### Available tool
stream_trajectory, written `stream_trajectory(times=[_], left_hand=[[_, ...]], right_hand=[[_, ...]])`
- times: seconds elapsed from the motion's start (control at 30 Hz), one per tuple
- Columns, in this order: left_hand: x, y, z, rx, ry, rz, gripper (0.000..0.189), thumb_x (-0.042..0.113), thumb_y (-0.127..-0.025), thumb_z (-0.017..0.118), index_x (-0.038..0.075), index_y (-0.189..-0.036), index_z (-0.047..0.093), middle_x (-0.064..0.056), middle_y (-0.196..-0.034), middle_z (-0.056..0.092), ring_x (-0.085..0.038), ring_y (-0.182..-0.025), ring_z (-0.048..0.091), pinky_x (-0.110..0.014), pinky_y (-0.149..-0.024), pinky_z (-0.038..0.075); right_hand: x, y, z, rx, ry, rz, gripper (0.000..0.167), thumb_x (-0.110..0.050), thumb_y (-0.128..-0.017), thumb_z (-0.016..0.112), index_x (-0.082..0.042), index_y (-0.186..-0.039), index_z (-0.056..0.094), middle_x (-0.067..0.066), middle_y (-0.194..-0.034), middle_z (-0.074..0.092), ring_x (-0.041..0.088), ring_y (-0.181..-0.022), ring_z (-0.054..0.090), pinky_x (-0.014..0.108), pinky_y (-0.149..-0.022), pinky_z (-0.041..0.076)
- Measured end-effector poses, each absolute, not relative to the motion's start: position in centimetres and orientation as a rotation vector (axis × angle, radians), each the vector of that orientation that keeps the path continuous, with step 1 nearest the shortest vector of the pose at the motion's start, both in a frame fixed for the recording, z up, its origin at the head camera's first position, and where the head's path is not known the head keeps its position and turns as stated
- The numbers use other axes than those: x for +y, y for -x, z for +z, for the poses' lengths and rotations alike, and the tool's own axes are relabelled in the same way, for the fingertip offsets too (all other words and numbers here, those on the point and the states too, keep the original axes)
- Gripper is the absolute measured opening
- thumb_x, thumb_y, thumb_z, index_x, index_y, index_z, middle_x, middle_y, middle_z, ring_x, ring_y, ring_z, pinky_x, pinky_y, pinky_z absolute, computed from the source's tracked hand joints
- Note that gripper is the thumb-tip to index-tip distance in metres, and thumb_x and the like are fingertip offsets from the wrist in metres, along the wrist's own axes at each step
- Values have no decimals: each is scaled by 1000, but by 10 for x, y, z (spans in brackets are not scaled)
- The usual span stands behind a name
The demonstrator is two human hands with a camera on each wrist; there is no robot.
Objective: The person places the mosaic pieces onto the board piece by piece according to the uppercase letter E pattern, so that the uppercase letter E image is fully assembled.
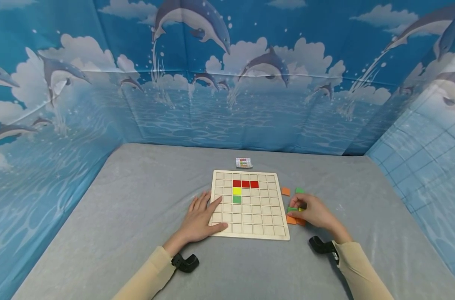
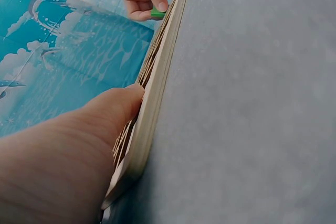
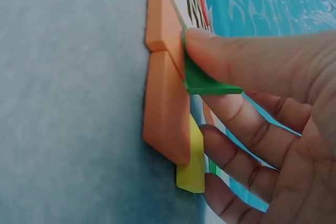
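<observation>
A wooden grid board (image 1: 262, 218) lies on the table. Along its upper part sit three red tiles (image 1: 245, 183) in a row, with a yellow tile (image 1: 237, 191) and a green tile (image 1: 237, 199) below the leftmost. My left hand (image 1: 198, 220) rests with spread fingers at the board's left side, thumb over the lower left corner. Beyond the right edge, my right hand (image 1: 312, 210) pinches another green tile (image 3: 210, 81) between thumb and fingers. Right below it are two orange tiles (image 3: 167, 106) and a loose yellow tile (image 3: 191, 169), the latter close to the other fingers.
A small printed card (image 1: 244, 162) with a coloured grid pattern lies behind the board. A loose orange tile (image 1: 285, 191) and a loose green tile (image 1: 299, 190) are at the board's upper right. Dolphin-printed curtains (image 1: 227, 121) surround the grey table (image 1: 148, 187).
</observation>
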State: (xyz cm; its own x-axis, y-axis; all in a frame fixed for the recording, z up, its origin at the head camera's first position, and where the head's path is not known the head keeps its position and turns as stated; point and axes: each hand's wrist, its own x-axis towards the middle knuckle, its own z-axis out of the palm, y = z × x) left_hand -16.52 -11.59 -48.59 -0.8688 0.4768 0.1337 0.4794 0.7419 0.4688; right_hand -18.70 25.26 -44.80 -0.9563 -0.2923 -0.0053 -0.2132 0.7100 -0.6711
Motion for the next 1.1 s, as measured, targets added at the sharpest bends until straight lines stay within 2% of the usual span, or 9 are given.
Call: stream_trajectory(times=[0.23,0.43,0.8,1.1], left_hand=[[-116,165,-487,-2932,802,-792,81,59,-87,54,15,-151,30,-20,-155,12,-33,-142,5,-49,-110,2],[-116,165,-486,-2919,799,-799,80,58,-88,55,14,-150,31,-20,-154,14,-34,-142,6,-50,-110,3],[-116,166,-488,-2918,798,-757,80,59,-87,55,15,-150,31,-20,-154,14,-33,-142,6,-50,-110,3],[-116,167,-489,-2912,798,-750,79,59,-87,55,16,-150,32,-20,-154,16,-34,-142,7,-51,-110,3]], right_hand=[[251,185,-448,2820,391,-1135,16,-12,-84,74,-10,-88,59,2,-79,57,19,-69,53,33,-60,45],[233,186,-450,2833,478,-1226,20,-14,-82,76,-9,-89,58,1,-77,55,17,-64,52,28,-54,44],[183,196,-450,2745,696,-1272,17,-12,-81,77,-10,-86,60,-3,-72,53,12,-62,48,24,-54,39],[155,206,-446,2757,745,-1242,11,-2,-85,71,-6,-90,62,-3,-78,57,14,-69,53,26,-62,46]])
